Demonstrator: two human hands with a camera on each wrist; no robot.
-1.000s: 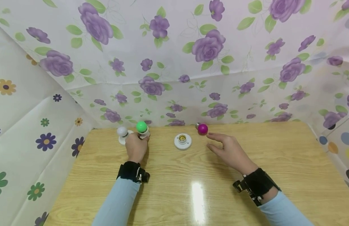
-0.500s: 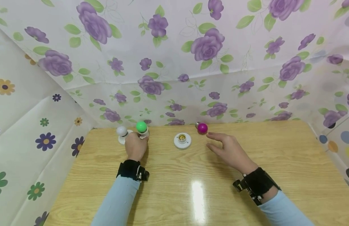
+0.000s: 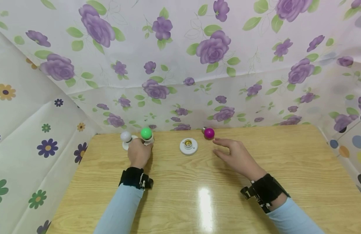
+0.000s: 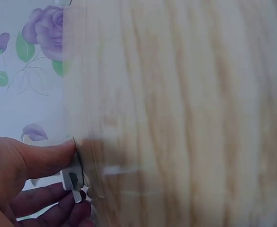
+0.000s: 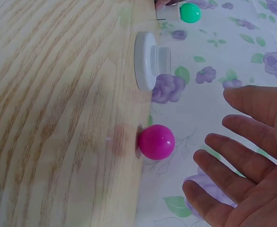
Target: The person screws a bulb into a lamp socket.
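My left hand (image 3: pixel 139 152) grips the white base of a lamp holder (image 3: pixel 148 141) with a green bulb (image 3: pixel 146 133) standing in it. In the left wrist view the thumb and fingers (image 4: pixel 48 158) lie round the white holder, with the wooden table beside it. Just to the left, a white bulb (image 3: pixel 126 136) stands in another round holder, partly behind the hand. My right hand (image 3: pixel 240 159) is held with fingers spread apart, its fingertips beside a magenta bulb (image 3: pixel 209 133) lying on its side. That hand holds nothing.
Between the hands a round white lamp holder (image 3: pixel 188 146) sits without a bulb, its brass socket facing up. All stand near the back edge of the wooden table (image 3: pixel 180 188), close to a flowered sheet (image 3: pixel 168 65). Another patterned sheet (image 3: pixel 25 130) rises at the left.
Hardly anything differs. My left hand has shifted slightly left while gripping the holder; my right hand stays by the magenta bulb.
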